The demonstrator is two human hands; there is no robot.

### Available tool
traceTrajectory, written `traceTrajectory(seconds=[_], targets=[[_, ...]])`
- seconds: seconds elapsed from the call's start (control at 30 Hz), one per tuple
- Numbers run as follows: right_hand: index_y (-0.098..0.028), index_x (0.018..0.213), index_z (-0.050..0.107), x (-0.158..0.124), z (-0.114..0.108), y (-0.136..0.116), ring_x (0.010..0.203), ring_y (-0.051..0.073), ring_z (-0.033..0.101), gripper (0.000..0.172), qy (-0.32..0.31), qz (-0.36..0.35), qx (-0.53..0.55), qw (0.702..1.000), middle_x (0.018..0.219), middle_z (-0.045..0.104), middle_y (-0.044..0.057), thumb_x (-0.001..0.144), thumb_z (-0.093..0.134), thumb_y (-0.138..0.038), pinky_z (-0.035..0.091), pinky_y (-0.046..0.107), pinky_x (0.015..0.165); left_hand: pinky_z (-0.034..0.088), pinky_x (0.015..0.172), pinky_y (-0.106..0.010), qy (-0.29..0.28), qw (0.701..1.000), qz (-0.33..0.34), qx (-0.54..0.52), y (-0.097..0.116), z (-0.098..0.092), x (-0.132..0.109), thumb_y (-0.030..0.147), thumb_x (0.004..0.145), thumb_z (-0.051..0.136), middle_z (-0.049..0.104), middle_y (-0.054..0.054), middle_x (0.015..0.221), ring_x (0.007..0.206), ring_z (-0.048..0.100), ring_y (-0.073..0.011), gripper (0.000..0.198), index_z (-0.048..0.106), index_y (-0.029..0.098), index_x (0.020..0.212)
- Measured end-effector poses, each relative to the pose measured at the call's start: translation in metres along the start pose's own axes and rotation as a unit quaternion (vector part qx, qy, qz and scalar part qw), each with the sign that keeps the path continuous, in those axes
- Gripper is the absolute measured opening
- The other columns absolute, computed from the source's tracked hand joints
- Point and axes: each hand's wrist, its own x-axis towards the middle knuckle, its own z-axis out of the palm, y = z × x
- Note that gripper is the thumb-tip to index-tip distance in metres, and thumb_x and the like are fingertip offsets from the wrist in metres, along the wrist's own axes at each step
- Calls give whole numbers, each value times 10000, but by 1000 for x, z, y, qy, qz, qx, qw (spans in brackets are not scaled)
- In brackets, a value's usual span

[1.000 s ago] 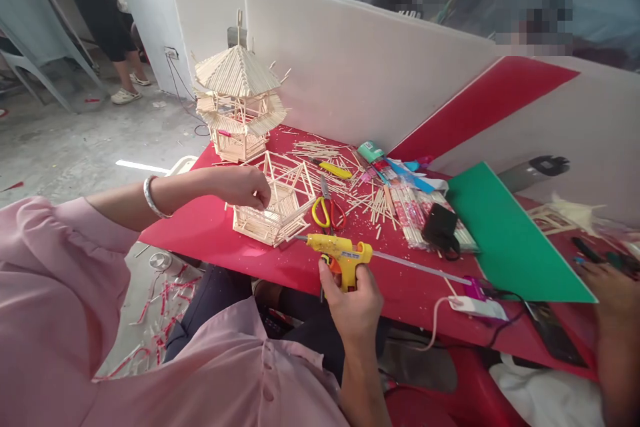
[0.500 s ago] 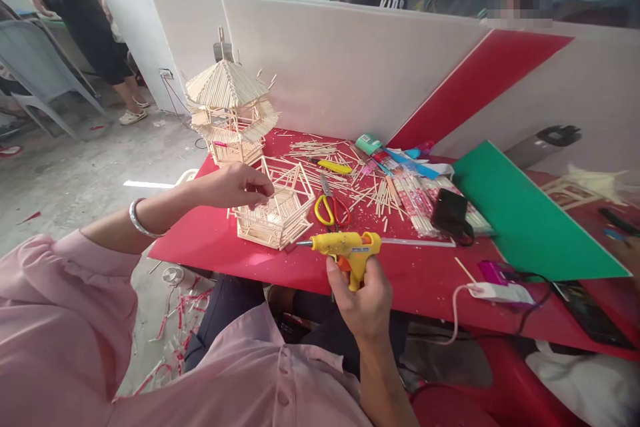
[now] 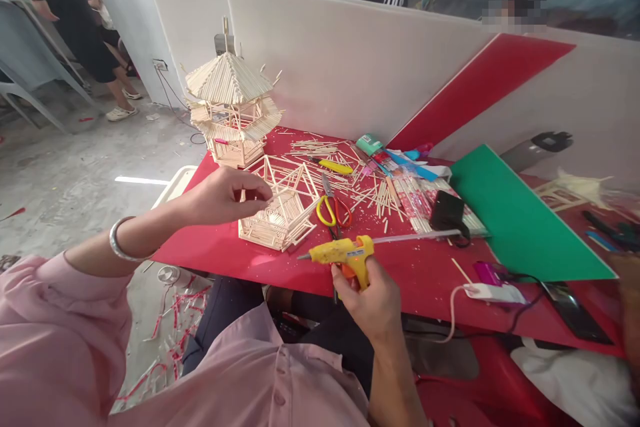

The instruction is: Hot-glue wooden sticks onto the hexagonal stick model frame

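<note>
My right hand (image 3: 373, 293) is wrapped round the handle of a yellow glue gun (image 3: 343, 253), its nozzle pointing left and a clear glue stick out of its back. My left hand (image 3: 230, 195) is over the left side of a low six-sided stick frame (image 3: 280, 220), fingers pinched together; whatever they hold is too small to make out. Behind it stands a stick pagoda (image 3: 230, 107) with a pointed roof. Scissors (image 3: 333, 207) with yellow and red handles lie right of the frame.
Loose sticks (image 3: 320, 147), a yellow-handled tool (image 3: 335, 166) and packed sticks (image 3: 413, 200) cover the back of the red table (image 3: 200, 240). A black adapter (image 3: 447, 210), green board (image 3: 530, 220), white power strip (image 3: 495, 292) and phone (image 3: 575, 310) are at the right. A person (image 3: 75, 20) stands far left.
My left hand has drawn slightly left and down. The glue gun in my right hand has dropped a little, its glue stick now slanting up to the right. The view has shifted slightly.
</note>
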Motion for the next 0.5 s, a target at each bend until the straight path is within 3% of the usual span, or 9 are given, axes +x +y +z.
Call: traceTrajectory(seconds=[0.13, 0.23, 0.3, 0.4, 0.5], targets=[[-230, 824, 576, -7, -5, 21, 649, 210, 619, 276, -68, -21, -61, 996, 692, 656, 21, 753, 572, -497, 401, 288, 572, 453, 602, -228, 1, 998, 55, 32, 26, 22, -15, 250, 923, 535, 708, -36, 809, 662, 590, -104, 184, 708, 187, 930], [-235, 808, 561, -12, -16, 38, 697, 212, 629, 229, -98, -4, -85, 991, 723, 656, 24, 757, 556, -458, 404, 283, 593, 446, 616, -240, -21, 994, 83, 63, 44, 58, -23, 233, 961, 484, 680, -44, 768, 679, 599, -124, 226, 702, 179, 937], [-236, 803, 547, -16, -24, 49, 727, 210, 628, 195, -106, -1, -95, 990, 748, 648, 28, 753, 554, -425, 410, 279, 612, 429, 600, -246, 4, 991, 88, 101, 50, 91, -20, 205, 968, 440, 664, -55, 759, 685, 601, -139, 264, 693, 165, 906], [-238, 783, 523, -21, -37, 65, 757, 208, 620, 140, -120, -17, -94, 988, 771, 627, 31, 751, 544, -372, 423, 282, 647, 396, 557, -250, -29, 981, 50, 184, 50, 144, 1, 170, 944, 419, 655, -63, 738, 643, 593, -153, 281, 678, 159, 834], [-230, 819, 530, -22, -43, 78, 812, 219, 620, 120, -138, -31, -66, 988, 816, 630, 39, 756, 535, -331, 441, 297, 703, 399, 562, -262, -67, 969, -36, 235, 42, 192, 42, 177, 924, 434, 692, -91, 777, 689, 639, -195, 274, 686, 160, 818]])
